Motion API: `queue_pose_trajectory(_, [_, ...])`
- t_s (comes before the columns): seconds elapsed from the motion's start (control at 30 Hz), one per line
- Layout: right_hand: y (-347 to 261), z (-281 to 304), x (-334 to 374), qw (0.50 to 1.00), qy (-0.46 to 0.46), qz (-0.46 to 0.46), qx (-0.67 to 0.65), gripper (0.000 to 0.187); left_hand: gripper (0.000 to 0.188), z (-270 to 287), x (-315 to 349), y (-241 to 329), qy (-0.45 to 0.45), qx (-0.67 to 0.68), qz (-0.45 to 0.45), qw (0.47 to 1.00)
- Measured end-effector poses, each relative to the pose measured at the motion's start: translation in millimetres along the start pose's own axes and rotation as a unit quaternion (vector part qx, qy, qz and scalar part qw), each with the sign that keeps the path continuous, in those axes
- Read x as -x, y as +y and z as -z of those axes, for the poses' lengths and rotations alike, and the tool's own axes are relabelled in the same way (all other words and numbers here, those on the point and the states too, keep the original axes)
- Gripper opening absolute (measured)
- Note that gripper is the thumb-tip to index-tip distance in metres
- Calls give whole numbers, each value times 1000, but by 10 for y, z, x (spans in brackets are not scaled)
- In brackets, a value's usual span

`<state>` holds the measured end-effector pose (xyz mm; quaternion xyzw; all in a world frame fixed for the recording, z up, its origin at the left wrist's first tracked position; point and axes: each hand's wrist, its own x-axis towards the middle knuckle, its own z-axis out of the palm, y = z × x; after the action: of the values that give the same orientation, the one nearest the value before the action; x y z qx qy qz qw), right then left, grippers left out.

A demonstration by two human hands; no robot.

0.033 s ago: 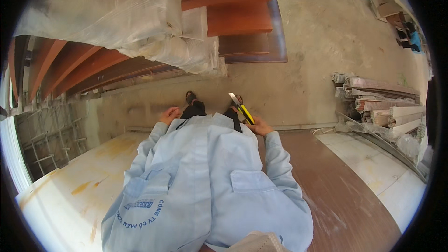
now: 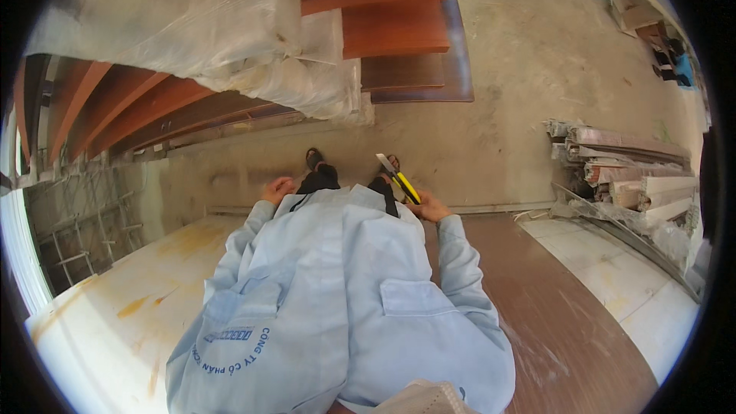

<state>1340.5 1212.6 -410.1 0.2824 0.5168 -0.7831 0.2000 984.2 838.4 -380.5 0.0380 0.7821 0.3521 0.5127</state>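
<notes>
In my right hand (image 2: 432,205) is a yellow and black utility knife (image 2: 405,185). Its blade is extended and points up and to the left, away from my body. The fingers are closed around the handle, beside my right thigh. My left hand (image 2: 279,190) rests by my left thigh, fingers loosely curled together, with no object visible in it. Light blue jacket sleeves cover both arms. Below the hands my two feet, in dark footwear, stand apart on the concrete floor.
Reddish-brown boards (image 2: 391,31) are stacked ahead, partly under clear plastic wrap (image 2: 222,23). Behind me lie a brown panel (image 2: 537,314) and a stained white surface (image 2: 130,299). Bundled strips (image 2: 629,161) lie at right, metal frames (image 2: 88,241) at left. Someone in blue (image 2: 681,65) is far right.
</notes>
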Motion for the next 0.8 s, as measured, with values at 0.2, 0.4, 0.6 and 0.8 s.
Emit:
queue_pose_trajectory(0.2, [-365,158,-368,990,134,26,-39,30,43,145,53,-459,86,-78,56,992])
queue_pose_trajectory(0.4, [-380,-346,-1070,998,-34,45,-5,32,42,47,-26,-624,92,-141,-21,986])
queue_pose_trajectory(0.6, [-159,-477,-1105,960,-146,199,-130,25,43,180,-592,-794,-6,-147,-63,987])
queue_pose_trajectory(0.8, [-457,-553,-486,935,-49,19,-352,34,54,369,-1078,-629,-26,-193,-62,979])
